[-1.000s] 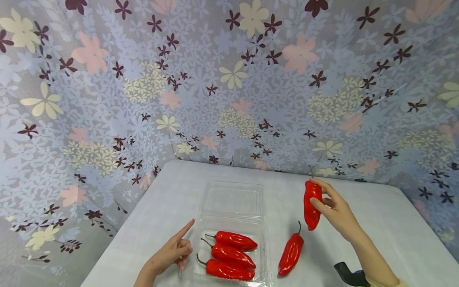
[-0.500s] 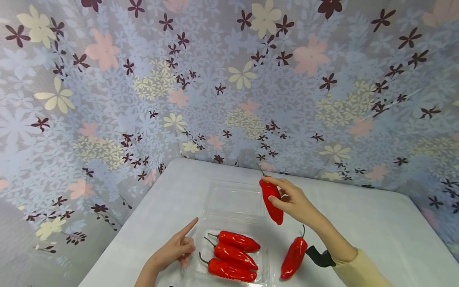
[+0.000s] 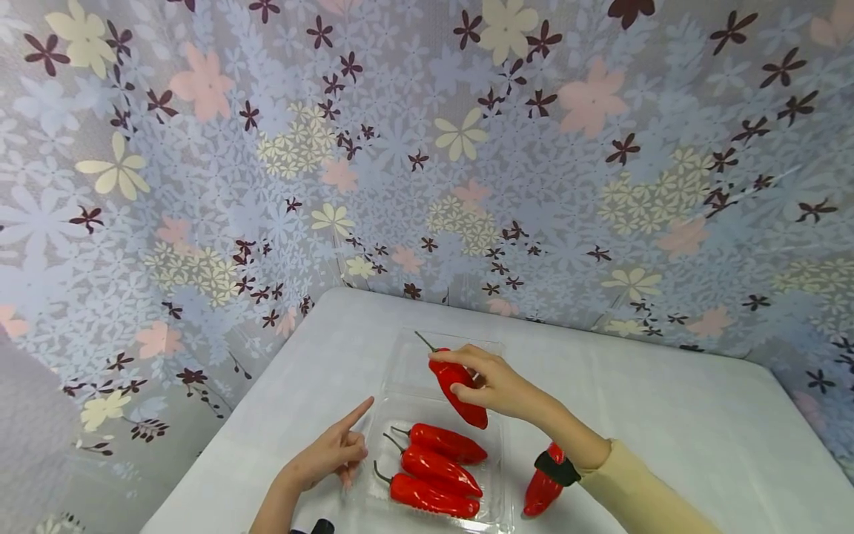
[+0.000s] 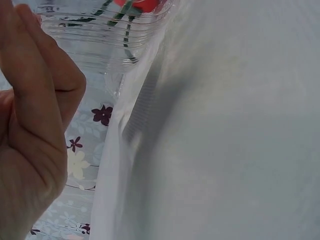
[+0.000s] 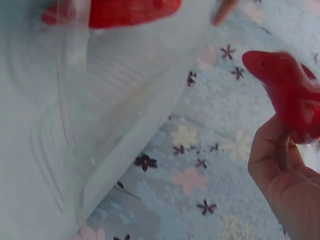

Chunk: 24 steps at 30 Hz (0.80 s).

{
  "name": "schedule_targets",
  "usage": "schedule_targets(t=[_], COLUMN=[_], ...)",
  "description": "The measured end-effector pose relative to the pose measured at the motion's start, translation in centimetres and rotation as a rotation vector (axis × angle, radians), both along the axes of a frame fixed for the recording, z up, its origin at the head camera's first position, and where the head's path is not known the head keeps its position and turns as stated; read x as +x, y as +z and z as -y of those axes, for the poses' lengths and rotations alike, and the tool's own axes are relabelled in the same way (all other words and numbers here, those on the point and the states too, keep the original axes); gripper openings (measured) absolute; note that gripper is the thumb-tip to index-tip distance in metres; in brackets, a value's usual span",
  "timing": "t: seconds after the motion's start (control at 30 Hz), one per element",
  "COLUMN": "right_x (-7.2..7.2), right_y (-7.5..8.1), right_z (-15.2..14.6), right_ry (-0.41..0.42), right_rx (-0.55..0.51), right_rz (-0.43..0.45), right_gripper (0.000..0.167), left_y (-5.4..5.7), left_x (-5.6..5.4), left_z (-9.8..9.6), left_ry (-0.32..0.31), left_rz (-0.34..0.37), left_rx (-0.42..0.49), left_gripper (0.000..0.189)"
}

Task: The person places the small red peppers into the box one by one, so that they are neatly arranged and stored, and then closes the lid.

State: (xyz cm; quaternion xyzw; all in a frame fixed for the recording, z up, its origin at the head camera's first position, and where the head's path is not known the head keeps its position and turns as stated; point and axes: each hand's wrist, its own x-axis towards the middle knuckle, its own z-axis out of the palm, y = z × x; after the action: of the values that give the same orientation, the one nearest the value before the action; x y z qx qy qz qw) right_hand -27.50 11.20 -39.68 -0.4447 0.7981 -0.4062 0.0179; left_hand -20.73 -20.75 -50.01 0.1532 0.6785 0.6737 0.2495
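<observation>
My right hand (image 3: 497, 382) grips a red chili pepper (image 3: 459, 391) between thumb and fingers, its green stem pointing up and left. The pepper hangs over the hinge side of a clear plastic clamshell box (image 3: 505, 475), whose lid (image 3: 405, 367) lies folded back. Inside the box, three more red peppers (image 3: 437, 469) lie side by side, stems to the left. Beside the box's left wall is my left hand (image 3: 327, 454), index finger straight and the others loosely bent. In the left wrist view its bent fingers (image 4: 37, 85) are close to the ribbed box wall (image 4: 100, 42).
Another red pepper (image 3: 542, 493) lies on the white table (image 3: 640, 415) right of the box, partly covered by the black wrist strap (image 3: 559, 469). A flower-patterned cloth (image 3: 400, 148) hangs behind and around the table.
My right hand has carried the pepper leftward from the right side of the table to above the box. My left hand keeps its place beside the box. The head view has shifted slightly.
</observation>
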Motion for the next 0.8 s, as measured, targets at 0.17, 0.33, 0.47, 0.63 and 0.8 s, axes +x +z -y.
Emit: schedule_targets(t=[0.17,0.33,0.47,0.63,0.8], right_x=[0.4,0.8,1.0,1.4,1.8], right_y=[-1.0,-2.1,-2.9,-4.2,-5.0], right_z=[1.2,1.9,2.2,2.7,3.0], right_ry=[0.089,0.178,0.235,0.297,0.327], right_rx=[0.049,0.080,0.122,0.170,0.191], right_rz=[0.061,0.119,0.153,0.157,0.163], right_gripper=[0.049,0.051,0.051,0.047,0.044], left_y=[0.0,0.1,0.2,0.2,0.1], left_x=[-0.1,-0.1,0.0,0.1,0.0], left_z=[-0.1,-0.1,-0.2,-0.3,-0.3], left_ry=[-0.005,0.004,0.004,-0.005,-0.018], left_rz=[0.004,0.001,0.001,0.004,-0.009], left_rx=[0.000,-0.008,-0.002,-0.004,-0.003], left_gripper=[0.082,0.082,0.082,0.082,0.082])
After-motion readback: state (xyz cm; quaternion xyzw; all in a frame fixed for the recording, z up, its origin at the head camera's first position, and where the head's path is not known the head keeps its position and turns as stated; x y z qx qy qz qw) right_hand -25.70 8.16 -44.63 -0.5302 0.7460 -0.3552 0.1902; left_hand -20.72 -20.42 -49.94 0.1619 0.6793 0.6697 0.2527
